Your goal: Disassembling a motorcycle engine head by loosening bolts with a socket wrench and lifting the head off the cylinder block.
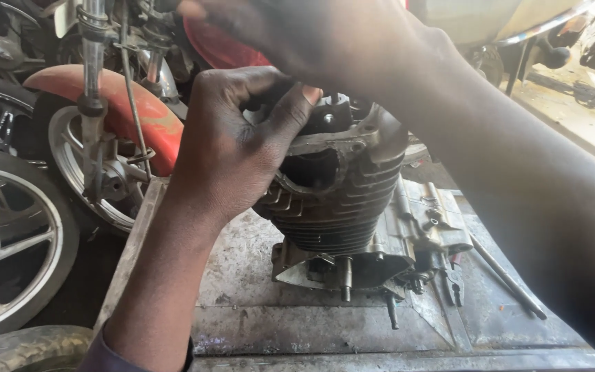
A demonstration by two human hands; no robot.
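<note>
Both my hands are on the top of a finned engine block standing on a metal surface.

Nearest me, my left hand (pixel 232 148) has its grip clamped on the upper left edge of the engine block (pixel 342 200), thumb pressed across the rim and fingers curled behind it. The block sits directly under and right of that grip, upright on the greasy metal surface (pixel 277 324), its dark cooling fins facing me and studs poking out low down. Right of the block, a long thin rod (pixel 507 275) lies flat on the surface. Above the left grip, my right hand (pixel 325 38) reaches over the block's top; I cannot tell whether its grip is closed. Left of and beyond both hands stand a spoked wheel (pixel 8 241) and a red fender (pixel 125 110).
</note>
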